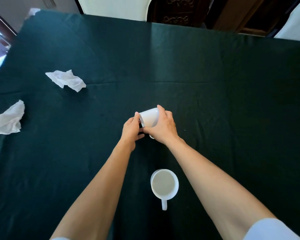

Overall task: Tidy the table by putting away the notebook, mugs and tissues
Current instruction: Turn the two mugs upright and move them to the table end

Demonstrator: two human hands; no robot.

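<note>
A white mug (149, 118) is held tilted on its side above the middle of the dark green table (215, 84). My right hand (163, 127) wraps over it from the right, and my left hand (132, 129) grips its left side near the rim. A second white mug (164, 185) stands upright near the front edge, handle pointing toward me. One crumpled white tissue (66, 80) lies at the left, and another (7, 120) sits at the far left edge. No notebook is in view.
A pale chair back (114, 6) and dark carved wooden furniture (178, 11) stand beyond the table's far edge. A bit of white (32, 12) shows at the far left corner.
</note>
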